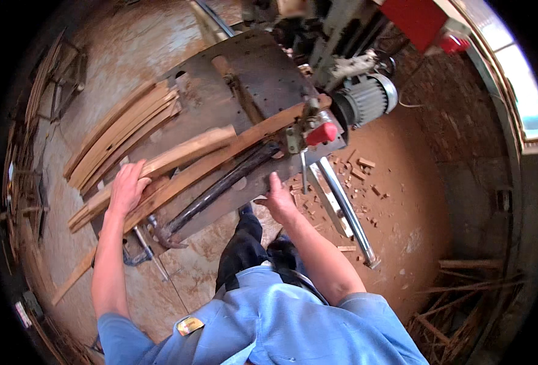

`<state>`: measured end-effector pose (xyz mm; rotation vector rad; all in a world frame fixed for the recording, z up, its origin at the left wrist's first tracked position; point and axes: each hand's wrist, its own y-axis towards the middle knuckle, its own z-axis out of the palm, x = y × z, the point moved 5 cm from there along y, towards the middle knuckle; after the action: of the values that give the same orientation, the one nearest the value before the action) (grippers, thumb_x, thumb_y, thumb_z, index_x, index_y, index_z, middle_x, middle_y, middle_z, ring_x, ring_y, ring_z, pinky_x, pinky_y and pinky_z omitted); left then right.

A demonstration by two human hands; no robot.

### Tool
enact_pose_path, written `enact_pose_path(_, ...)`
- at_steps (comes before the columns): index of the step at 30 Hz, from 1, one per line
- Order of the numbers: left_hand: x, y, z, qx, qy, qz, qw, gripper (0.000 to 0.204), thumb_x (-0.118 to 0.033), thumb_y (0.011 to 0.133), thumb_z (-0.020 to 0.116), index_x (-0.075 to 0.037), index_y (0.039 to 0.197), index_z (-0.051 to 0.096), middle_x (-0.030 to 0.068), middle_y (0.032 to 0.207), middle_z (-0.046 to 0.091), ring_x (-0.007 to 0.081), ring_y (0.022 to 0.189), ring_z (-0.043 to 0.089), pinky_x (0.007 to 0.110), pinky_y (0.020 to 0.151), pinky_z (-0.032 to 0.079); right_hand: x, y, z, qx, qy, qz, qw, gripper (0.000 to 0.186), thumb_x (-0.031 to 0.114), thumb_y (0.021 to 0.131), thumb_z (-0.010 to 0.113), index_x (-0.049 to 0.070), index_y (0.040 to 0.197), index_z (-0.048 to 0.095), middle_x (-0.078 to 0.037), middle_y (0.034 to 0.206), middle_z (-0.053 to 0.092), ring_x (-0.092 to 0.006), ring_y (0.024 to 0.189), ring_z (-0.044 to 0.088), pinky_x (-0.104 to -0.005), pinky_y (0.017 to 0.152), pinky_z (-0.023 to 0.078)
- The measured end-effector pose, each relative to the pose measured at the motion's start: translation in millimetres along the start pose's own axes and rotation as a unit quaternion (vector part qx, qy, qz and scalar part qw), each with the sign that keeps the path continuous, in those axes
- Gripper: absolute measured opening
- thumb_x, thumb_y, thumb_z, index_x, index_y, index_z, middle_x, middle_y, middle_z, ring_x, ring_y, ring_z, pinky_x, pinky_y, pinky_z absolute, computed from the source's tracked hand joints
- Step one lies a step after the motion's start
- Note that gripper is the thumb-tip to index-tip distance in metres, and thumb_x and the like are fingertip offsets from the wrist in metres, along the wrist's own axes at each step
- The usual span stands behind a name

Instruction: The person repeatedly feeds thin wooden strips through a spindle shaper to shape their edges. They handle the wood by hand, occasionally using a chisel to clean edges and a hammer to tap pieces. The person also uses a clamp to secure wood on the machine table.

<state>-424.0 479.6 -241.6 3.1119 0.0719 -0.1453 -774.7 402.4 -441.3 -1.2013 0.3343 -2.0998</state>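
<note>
1. Left hand (126,185) lies flat, fingers spread, palm down on a curved wooden strip (178,157). It presses on the strip; it does not wrap around it.
2. That strip runs from under the palm up and to the right across the machine table (263,73), with its far end near the middle of the table.
3. A longer wooden strip (220,159) lies just beside the first one, on its right side, and runs diagonally toward the red knob (321,132) on the metal fitting.
4. Right hand (276,196) sits at the near edge of the table, fingers curled onto the edge. From this angle, cannot tell whether it pinches anything.
5. A dark metal bar (220,188) lies between the two hands, parallel to the long strip, and touches neither hand.
6. A stack of curved strips (120,134) rests on the table's left side, beyond the left hand and apart from it.
7. A grey electric motor (366,97) is mounted at the right of the table.
8. Wood offcuts (363,173) are scattered on the reddish floor (415,201) to the right of the right hand.
</note>
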Motion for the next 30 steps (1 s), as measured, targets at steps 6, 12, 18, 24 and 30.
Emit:
enact_pose_path(6, -68, 46, -21, 0.081, -0.093, -0.042, 0.991, 0.056, -0.022, 0.079, 0.070, -0.006, 0.127, 0.046, 0.0196, 0.121, 0.055, 0.0379, 0.111, 0.056, 0.042, 0.094, 0.046, -5, -11, -8, -0.027, 0.021, 0.023, 0.999, 0.068, 0.058, 0.093, 0.051, 0.011, 0.139, 0.033, -0.008, 0.132, 0.050, -0.0265, 0.111, 0.053, -0.0469, 0.082, 0.050)
enact_pose_path(12, -108, 99, 4, 0.098, -0.123, 0.035, 0.987, 0.043, -0.028, 0.086, 0.063, -0.007, 0.122, 0.054, 0.0175, 0.116, 0.059, 0.0387, 0.104, 0.059, 0.046, 0.088, 0.049, 6, -32, 3, -0.051, -0.006, 0.047, 0.998, 0.063, 0.055, 0.096, 0.047, 0.011, 0.138, 0.035, -0.008, 0.132, 0.052, -0.0259, 0.114, 0.056, -0.0477, 0.080, 0.052)
enact_pose_path(18, -172, 146, 30, 0.128, -0.143, 0.052, 0.980, 0.043, -0.032, 0.090, 0.057, -0.009, 0.126, 0.053, 0.0173, 0.114, 0.061, 0.0372, 0.101, 0.061, 0.045, 0.085, 0.051, 10, -44, 4, -0.068, -0.023, 0.091, 0.993, 0.058, 0.051, 0.098, 0.044, 0.010, 0.138, 0.037, -0.009, 0.133, 0.050, -0.0266, 0.115, 0.056, -0.0448, 0.076, 0.055)
enact_pose_path(24, -216, 177, 49, 0.123, -0.194, 0.056, 0.972, 0.035, -0.031, 0.091, 0.058, -0.005, 0.114, 0.055, 0.0196, 0.101, 0.062, 0.0368, 0.096, 0.062, 0.047, 0.081, 0.054, 6, -54, 15, -0.045, 0.036, 0.147, 0.987, 0.065, 0.052, 0.100, 0.035, 0.002, 0.142, 0.035, -0.013, 0.136, 0.050, -0.0295, 0.122, 0.051, -0.0445, 0.100, 0.046)
enact_pose_path(30, -208, 165, 36, 0.089, -0.227, 0.042, 0.969, 0.033, -0.032, 0.090, 0.059, -0.004, 0.109, 0.059, 0.0199, 0.101, 0.060, 0.0355, 0.101, 0.057, 0.047, 0.082, 0.052, 19, -65, 35, -0.044, 0.073, 0.111, 0.990, 0.070, 0.055, 0.099, 0.037, 0.004, 0.146, 0.026, -0.018, 0.144, 0.040, -0.0384, 0.129, 0.044, -0.0561, 0.109, 0.035)
